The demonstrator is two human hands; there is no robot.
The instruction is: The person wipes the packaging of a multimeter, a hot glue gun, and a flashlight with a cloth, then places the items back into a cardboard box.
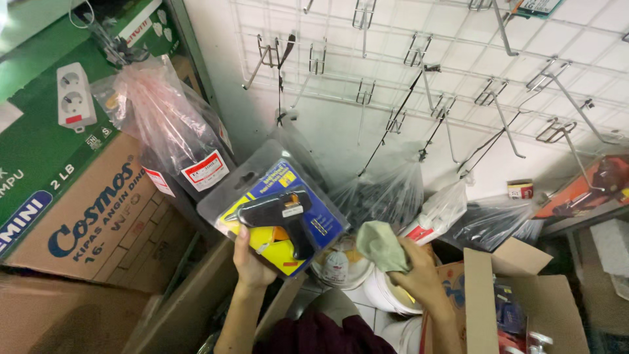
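One blister-packed glue gun was held up by the left hand, fingers closed on the pack's lower edge, its long axis tilted up toward the wire wall grid. A green cloth (bunched) was gripped in the right hand, just right of the pack and lower, not touching it.

Both forearms bare, no sleeves to the wrist. Left hand and right hand: no gloves, rings or watch. Dark maroon garment at torso.
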